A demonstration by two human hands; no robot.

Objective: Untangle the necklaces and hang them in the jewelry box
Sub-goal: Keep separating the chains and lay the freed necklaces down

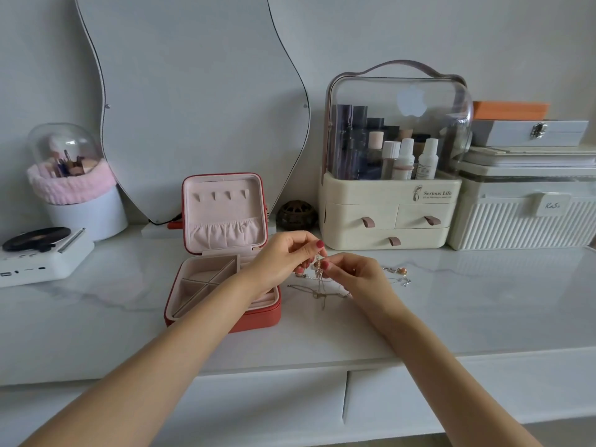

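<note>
Vanity top point(451, 304): white marbled surface; carries everything below
Mirror point(193, 108): wavy outline; leans on the wall behind the box
Cosmetics organizer point(392, 204): cream drawers under a clear dome; right of the box
Jewelry box point(225, 304): red, lid upright; four hooks bare
Left hand point(283, 259): raised beside the box; fingertips pinch the tangle
Right hand point(358, 274): fingers curled, pinching the same tangle
Necklaces point(319, 285): knotted chains hang between both hands; ends trail on the top, just right of the box
</note>
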